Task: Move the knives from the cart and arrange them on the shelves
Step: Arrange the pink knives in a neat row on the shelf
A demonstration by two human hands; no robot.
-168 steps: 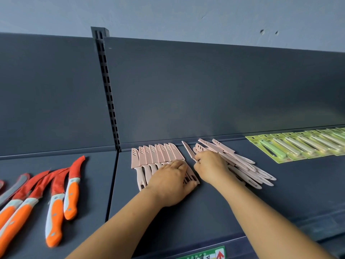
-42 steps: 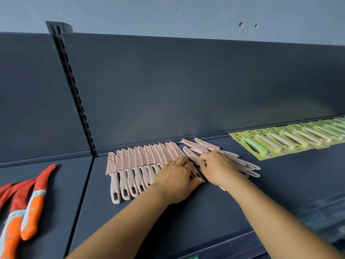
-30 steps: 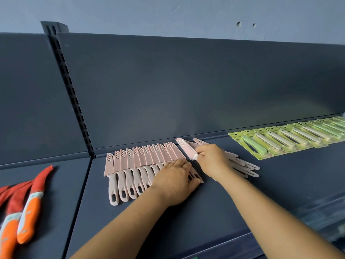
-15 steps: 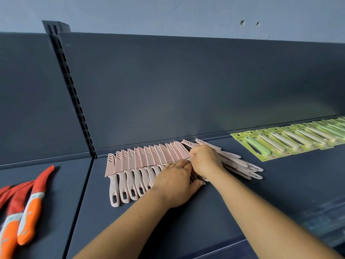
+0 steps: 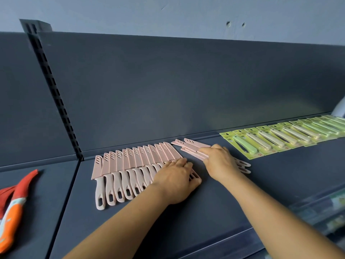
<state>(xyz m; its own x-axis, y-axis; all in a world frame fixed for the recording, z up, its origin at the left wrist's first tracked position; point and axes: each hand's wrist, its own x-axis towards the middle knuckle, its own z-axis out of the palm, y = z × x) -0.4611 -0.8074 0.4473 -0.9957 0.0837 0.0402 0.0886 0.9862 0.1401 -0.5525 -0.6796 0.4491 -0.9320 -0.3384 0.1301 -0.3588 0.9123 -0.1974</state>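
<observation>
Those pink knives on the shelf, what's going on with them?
A person is laying sheathed pink knives out on a dark shelf. The left hand presses flat on the right end of the fanned row of pink knives. The right hand rests on the loose pile of pink knives beside it, apparently picking up the next one. Orange knives lie further left, green carded knives further right.

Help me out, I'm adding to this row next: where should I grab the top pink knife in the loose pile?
Probably by the sheathed blade near its middle, coming from above. The loose pile of pink knives lies flat and overlapped on the shelf, so only top faces are free. The handles point right and are partly under the right hand, which rests there. The left hand steadies the arranged row.
</observation>
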